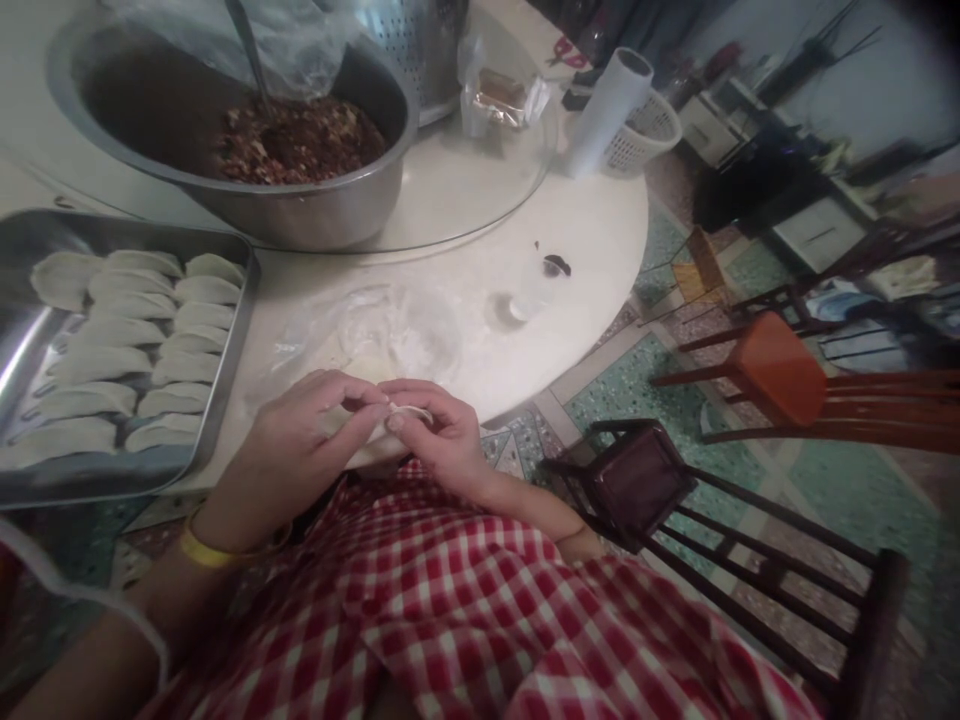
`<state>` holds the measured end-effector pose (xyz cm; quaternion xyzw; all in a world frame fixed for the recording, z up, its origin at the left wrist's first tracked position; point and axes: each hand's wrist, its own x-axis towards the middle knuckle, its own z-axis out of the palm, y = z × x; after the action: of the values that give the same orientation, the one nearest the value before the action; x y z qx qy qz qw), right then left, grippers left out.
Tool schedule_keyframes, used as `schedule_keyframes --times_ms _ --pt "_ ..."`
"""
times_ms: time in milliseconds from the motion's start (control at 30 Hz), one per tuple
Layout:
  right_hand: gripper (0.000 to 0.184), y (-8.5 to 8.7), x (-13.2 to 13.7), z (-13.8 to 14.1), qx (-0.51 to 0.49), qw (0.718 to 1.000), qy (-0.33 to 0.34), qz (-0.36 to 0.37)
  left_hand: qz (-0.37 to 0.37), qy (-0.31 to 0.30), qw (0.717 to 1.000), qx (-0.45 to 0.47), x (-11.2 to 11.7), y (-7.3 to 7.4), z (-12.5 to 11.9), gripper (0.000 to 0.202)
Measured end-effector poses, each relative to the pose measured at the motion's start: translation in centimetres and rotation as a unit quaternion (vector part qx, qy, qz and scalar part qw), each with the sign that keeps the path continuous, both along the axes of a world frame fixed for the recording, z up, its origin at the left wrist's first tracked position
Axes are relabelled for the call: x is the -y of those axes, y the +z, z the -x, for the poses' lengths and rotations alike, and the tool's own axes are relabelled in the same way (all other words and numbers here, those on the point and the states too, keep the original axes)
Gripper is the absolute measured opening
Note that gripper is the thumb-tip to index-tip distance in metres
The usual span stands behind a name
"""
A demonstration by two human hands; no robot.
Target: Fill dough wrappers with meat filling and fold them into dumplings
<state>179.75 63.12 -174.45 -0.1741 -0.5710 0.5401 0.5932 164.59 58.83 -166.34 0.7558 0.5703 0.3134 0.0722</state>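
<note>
Close to my body at the table edge, my left hand point(319, 425) and my right hand point(446, 435) meet with thumbs and fingertips pinched on the edge of a dumpling point(411, 409). Fingers hide most of it; a pale folded rim of dough shows. Just beyond my hands lies a clear plastic bag point(409, 325) with pale dough wrappers in or under it. On my left, a metal tray point(232, 385) holds rows of folded dumplings point(112, 333). A big metal bowl point(315, 215) holds dark minced filling point(300, 145) with a utensil handle point(250, 50) standing in it.
A small clear cup point(531, 295) stands right of the bag. Farther back are a perforated metal colander point(420, 50), a wrapped packet point(502, 95), a plastic roll point(611, 110) and a white basket point(652, 135). A dark chair point(637, 480) and an orange-brown chair point(780, 370) stand at the right.
</note>
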Motion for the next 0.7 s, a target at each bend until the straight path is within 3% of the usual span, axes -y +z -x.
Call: schedule_keyframes --times_ms 233,400,700 --pt "0.012 0.3 -0.1 -0.2 0.004 1.000 -0.007 0.015 0.001 0.022 1.000 0.014 0.9 -0.2 0.6 0.015" --pt "0.017 0.1 -0.2 0.0 -0.006 1.000 -0.013 0.015 -0.031 0.002 1.000 -0.006 1.0 -0.5 0.7 0.018" --pt "0.020 -0.1 -0.1 0.6 0.029 0.999 -0.007 0.024 -0.053 0.000 0.998 -0.018 1.3 0.1 0.1 0.015"
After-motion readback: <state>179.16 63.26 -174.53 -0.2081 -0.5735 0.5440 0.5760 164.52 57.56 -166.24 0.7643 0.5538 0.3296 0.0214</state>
